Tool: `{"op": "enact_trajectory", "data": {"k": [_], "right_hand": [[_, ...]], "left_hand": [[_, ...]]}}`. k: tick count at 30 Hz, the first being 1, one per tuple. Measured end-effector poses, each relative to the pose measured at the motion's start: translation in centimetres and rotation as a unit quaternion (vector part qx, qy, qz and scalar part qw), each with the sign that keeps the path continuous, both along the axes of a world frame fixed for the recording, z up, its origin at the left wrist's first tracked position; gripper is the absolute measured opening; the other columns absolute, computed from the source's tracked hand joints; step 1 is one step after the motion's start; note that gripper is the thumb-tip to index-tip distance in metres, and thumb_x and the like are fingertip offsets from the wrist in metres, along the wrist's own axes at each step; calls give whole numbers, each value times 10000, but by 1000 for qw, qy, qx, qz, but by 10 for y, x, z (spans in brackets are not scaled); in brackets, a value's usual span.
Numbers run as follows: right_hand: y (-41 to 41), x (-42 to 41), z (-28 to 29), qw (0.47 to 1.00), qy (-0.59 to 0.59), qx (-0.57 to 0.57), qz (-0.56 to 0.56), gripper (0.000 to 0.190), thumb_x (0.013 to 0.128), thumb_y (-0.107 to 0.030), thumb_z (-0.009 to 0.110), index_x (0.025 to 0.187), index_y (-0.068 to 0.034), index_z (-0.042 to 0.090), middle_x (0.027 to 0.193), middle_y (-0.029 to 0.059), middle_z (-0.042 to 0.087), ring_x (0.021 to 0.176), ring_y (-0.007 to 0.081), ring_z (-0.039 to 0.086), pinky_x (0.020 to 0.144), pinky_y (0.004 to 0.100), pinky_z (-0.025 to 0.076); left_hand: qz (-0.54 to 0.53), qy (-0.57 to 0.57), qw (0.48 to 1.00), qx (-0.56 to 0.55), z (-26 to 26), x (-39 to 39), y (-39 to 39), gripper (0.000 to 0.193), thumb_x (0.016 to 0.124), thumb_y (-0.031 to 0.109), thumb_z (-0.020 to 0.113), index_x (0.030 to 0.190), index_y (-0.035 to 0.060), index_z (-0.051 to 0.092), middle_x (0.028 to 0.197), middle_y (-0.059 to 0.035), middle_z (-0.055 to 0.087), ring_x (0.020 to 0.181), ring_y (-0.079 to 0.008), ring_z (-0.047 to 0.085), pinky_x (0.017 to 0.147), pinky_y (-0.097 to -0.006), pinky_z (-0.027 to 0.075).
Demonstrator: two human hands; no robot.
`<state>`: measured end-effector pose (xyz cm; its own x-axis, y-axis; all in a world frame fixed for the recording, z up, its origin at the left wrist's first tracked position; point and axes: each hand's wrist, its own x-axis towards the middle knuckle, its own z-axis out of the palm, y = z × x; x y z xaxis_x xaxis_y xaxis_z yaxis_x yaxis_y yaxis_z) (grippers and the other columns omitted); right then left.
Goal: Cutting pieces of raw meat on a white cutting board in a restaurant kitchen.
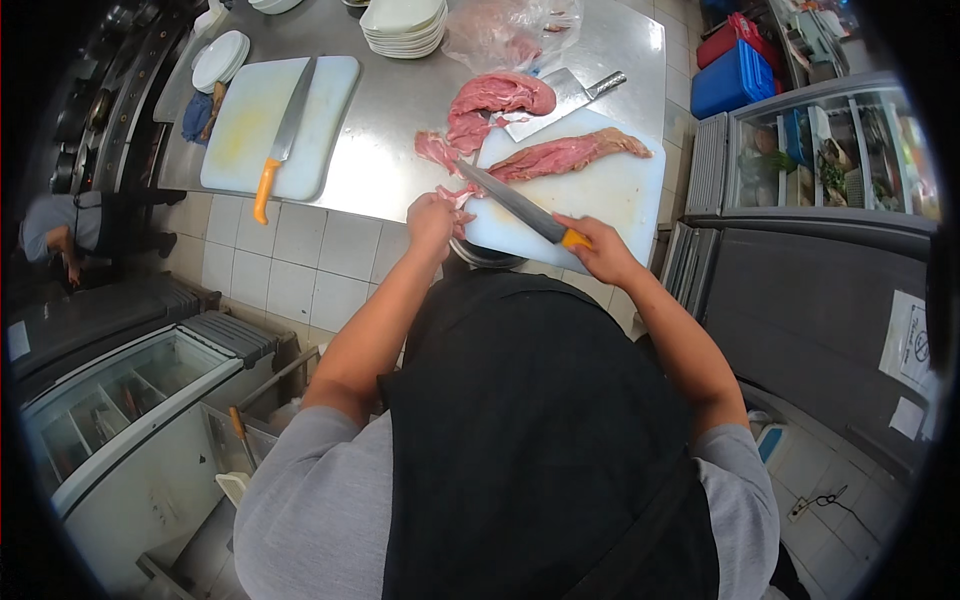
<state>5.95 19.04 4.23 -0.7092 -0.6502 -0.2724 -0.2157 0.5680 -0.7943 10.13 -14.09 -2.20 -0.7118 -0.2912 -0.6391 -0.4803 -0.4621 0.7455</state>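
My right hand (602,247) grips the yellow handle of a kitchen knife (517,204), whose blade points up and left over the edge of a white cutting board (622,217). At that board's left edge, my left hand (433,225) holds a strip of meat trimmings (461,217). A long piece of raw meat (570,155) lies across the board. Beyond it, a thick curved piece of raw meat (502,94) rests partly by a metal cleaver (551,105). A smaller meat scrap (435,150) sits on the steel table near the knife tip.
On the steel table (382,142), a second white cutting board (247,112) bears another yellow-handled knife (291,124). Stacked white dishes (405,30) and a plastic bag with meat (517,34) stand at the back. Glass-topped freezers (825,157) flank the space. Another person (75,225) bends at far left.
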Motion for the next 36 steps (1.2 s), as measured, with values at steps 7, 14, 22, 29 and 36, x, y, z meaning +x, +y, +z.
{"op": "enact_trajectory", "data": {"k": [7,14,22,29,36], "right_hand": [[-92,-34,-12,994,106,3,4,638,913,0,653,1526,-171,599,1190,228,676,1112,426,653,1013,439,518],[6,14,8,999,28,41,17,655,902,27,658,1531,-142,591,1168,222,692,1103,412,660,1024,427,513],[121,74,61,993,30,40,-109,688,880,104,635,1511,-167,624,971,141,602,882,289,619,862,351,527],[115,103,37,934,-85,-96,-334,695,916,131,608,1541,-171,609,986,22,545,805,84,543,721,234,492],[102,133,8,933,-21,-80,-350,674,897,121,636,1507,-165,635,1007,92,626,823,165,600,747,292,522]], "left_hand": [[21,3,1000,4,10,7,6,39,1007,-28,498,1001,-45,532,790,-180,668,736,-294,783,426,-289,492],[93,46,995,-3,10,5,-20,32,1011,-2,520,1016,-32,532,817,-185,687,705,-284,758,490,-316,512],[22,159,984,-83,74,-26,-62,53,989,-1,557,1026,31,538,871,-136,672,723,-227,696,732,-381,579],[15,177,980,-87,94,-83,-45,92,986,52,583,1065,22,547,1137,-240,741,912,-283,764,813,-408,608],[-278,63,640,-713,12,-94,-15,591,799,275,735,1298,-18,619,1209,-296,642,1150,-468,621,1049,-522,501]]}}
